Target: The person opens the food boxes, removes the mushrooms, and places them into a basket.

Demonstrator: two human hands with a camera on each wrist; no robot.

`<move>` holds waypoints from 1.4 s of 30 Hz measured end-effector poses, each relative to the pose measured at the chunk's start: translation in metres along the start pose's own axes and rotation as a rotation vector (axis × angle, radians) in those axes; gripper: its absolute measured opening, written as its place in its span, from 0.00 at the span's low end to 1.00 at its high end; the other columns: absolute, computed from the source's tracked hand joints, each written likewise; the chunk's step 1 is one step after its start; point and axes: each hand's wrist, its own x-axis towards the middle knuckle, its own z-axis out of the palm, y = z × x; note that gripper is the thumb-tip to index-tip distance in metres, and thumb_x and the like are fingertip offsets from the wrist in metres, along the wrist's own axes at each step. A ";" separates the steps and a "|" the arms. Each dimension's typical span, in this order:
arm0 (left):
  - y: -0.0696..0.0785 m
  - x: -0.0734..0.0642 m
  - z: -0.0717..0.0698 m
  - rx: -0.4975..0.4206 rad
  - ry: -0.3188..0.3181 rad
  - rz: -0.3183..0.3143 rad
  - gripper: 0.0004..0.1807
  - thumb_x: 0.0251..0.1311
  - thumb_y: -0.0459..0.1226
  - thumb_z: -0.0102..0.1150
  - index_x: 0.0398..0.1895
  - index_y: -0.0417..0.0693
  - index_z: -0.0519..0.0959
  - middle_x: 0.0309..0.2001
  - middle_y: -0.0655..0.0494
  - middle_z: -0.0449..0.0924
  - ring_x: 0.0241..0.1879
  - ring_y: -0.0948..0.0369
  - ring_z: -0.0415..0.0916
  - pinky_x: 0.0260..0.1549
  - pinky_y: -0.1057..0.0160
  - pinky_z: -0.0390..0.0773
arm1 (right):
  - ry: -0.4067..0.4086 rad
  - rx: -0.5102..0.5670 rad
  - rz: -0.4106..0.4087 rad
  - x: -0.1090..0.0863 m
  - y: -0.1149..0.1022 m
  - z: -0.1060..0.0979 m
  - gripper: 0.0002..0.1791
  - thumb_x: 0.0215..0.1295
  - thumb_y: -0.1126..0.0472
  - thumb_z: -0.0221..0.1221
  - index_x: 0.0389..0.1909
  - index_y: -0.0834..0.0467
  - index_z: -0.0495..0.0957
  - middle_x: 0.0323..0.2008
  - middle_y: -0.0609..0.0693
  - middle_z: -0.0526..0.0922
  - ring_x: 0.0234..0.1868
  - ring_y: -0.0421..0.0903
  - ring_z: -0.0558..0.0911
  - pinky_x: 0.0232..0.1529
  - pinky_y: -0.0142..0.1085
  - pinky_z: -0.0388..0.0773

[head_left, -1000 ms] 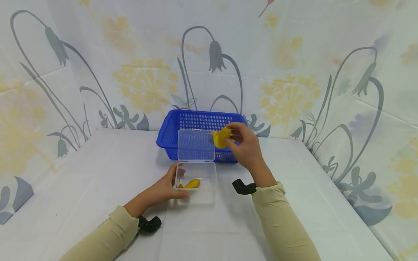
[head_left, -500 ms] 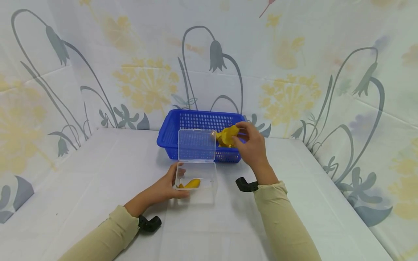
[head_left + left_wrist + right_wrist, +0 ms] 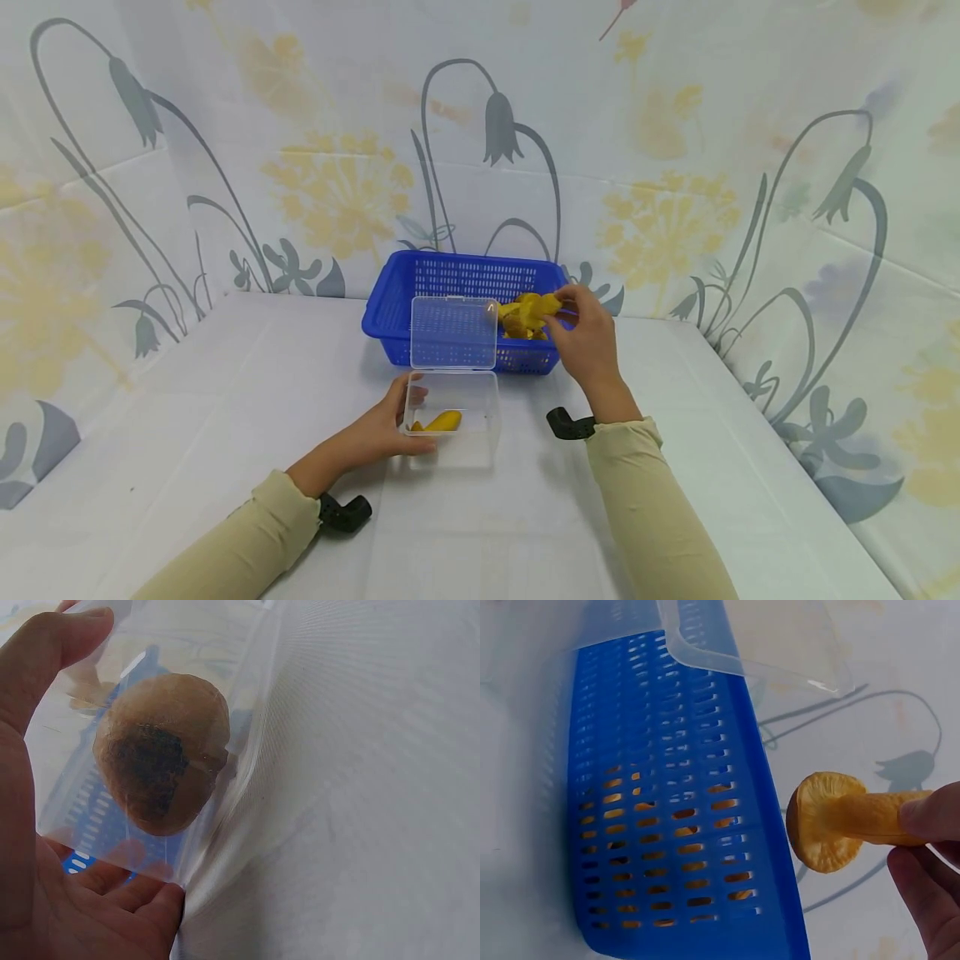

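Note:
My left hand (image 3: 378, 429) grips the left side of a clear plastic box (image 3: 480, 417), thumb in front and fingers behind. Its lid (image 3: 453, 333) stands raised at the back. Inside the box lies a yellow mushroom (image 3: 447, 421); the left wrist view shows a rounded brown cap (image 3: 161, 754) with a dark patch through the plastic. With my right hand (image 3: 588, 342) I pinch another yellow mushroom (image 3: 832, 817) by its stem, over the right end of the blue basket (image 3: 386, 304). Its gilled underside shows in the right wrist view.
Several more yellow mushrooms (image 3: 513, 321) lie in the right end of the basket, behind the box lid. A white cloth covers the table (image 3: 300, 350). Floral fabric (image 3: 300, 208) hangs close behind the basket and along both sides.
My right hand has moved to the right with its mushroom, away from the lid, uncovering the mushrooms in the basket. The left hand and box have stayed put.

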 end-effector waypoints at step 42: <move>0.003 -0.002 0.000 -0.014 -0.004 0.008 0.59 0.47 0.49 0.74 0.75 0.59 0.41 0.74 0.45 0.55 0.75 0.45 0.49 0.71 0.42 0.54 | -0.067 -0.267 0.064 -0.011 0.027 0.012 0.04 0.59 0.66 0.63 0.34 0.62 0.82 0.40 0.59 0.81 0.39 0.55 0.80 0.42 0.47 0.79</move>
